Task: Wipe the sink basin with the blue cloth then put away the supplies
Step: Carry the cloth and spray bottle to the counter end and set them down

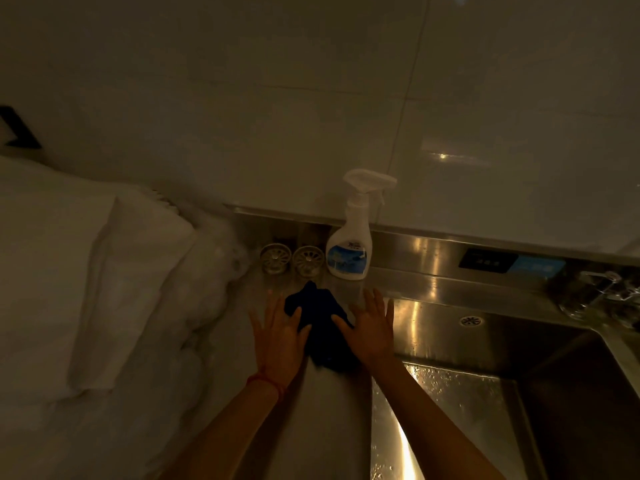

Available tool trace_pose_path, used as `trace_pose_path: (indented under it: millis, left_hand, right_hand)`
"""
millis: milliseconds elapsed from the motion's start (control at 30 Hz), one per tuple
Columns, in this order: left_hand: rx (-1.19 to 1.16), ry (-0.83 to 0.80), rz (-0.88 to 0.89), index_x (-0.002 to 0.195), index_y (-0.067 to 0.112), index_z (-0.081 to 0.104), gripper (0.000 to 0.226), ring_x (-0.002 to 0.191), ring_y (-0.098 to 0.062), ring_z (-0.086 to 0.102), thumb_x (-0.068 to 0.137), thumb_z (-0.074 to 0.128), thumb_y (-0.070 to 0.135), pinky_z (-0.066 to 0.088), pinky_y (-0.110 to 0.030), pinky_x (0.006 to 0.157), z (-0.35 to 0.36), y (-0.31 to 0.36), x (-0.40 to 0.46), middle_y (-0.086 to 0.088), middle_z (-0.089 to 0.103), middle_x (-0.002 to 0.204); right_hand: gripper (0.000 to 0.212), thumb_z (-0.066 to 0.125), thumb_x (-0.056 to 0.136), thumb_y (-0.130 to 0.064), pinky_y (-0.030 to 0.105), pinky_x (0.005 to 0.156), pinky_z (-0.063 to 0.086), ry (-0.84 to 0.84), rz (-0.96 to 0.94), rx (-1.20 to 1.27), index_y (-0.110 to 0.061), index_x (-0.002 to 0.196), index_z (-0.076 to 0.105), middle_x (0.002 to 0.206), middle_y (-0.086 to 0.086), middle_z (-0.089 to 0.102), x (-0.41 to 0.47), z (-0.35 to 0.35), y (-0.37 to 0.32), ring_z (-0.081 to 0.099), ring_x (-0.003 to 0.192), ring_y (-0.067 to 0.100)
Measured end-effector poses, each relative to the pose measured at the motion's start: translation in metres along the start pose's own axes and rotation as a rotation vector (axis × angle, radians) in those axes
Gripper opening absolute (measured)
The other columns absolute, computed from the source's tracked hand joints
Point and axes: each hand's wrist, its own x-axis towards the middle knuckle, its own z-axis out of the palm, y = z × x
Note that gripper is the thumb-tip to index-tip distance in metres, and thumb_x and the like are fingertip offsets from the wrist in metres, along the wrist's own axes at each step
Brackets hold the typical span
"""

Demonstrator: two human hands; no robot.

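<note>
Dim, warm light; detail is limited throughout. The upper half of the view is filled by a glossy white tiled wall (311,98). At left a large crumpled sheet of white plastic wrapping (97,278) is draped over whatever lies beneath — the thing under it cannot be made out. At lower right the stainless-steel sink basin (519,393) is seen, its near wall beaded with water drops, with a round overflow grille (470,320) set in its back wall. A chrome tap fitting (602,292) is glimpsed at the right edge, too dark to be described further.

On the pale counter strip (329,427) left of the basin a dark blue crumpled cloth (320,317) is spread, its far tip pointing toward the ledge. It is flanked by both hands. The left hand (277,337) is laid flat with fingers straight and spread, the thumb resting on the cloth's left edge; a red string bracelet (266,382) is worn at that wrist. The right hand (372,327) is likewise opened flat, fingers extended, its thumb touching the cloth's right edge — nothing is gripped by either.

Behind the cloth, upright against the wall, a white trigger spray bottle with a blue label (349,251) is stood. Just to its left two round metal sink strainers (292,259) are set side by side.
</note>
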Motion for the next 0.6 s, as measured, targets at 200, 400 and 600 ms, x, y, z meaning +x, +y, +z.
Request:
trace_pose_path:
  millis: [200,400,600]
  left_hand:
    - [-0.080,-0.165,-0.038,0.151,0.028,0.020,0.067,0.148,-0.025,-0.007,0.094,0.027,0.063,-0.014,-0.049,0.113,0.003,0.013,-0.002,-0.008,0.002,0.161]
    - [-0.048,-0.269,-0.058,0.152,0.028,0.014,0.064,0.147,-0.029,-0.013,0.096,0.029,0.057,-0.005,-0.055,0.115,0.000,0.017,-0.001,-0.012,-0.004,0.160]
    - [-0.065,-0.338,0.043,0.151,0.036,0.008,0.056,0.146,-0.032,-0.015,0.100,0.032,0.046,-0.008,-0.056,0.114,-0.001,0.013,0.012,-0.012,-0.009,0.160]
  right_hand:
    - [0.055,0.033,0.094,-0.050,0.048,0.111,-0.009,-0.115,-0.086,0.018,-0.023,0.141,0.030,0.154,0.012,0.004,0.012,0.006,-0.002,-0.007,0.141,0.025]
    - [0.045,0.031,0.096,-0.045,0.050,0.110,-0.012,-0.111,-0.124,0.011,-0.024,0.133,0.045,0.154,0.012,0.009,0.005,0.005,-0.004,-0.006,0.141,0.024]
    - [0.048,0.031,0.096,-0.045,0.043,0.112,-0.012,0.015,-0.034,-0.009,-0.015,0.126,0.053,0.153,0.011,0.015,-0.013,0.004,-0.008,-0.003,0.141,0.024]
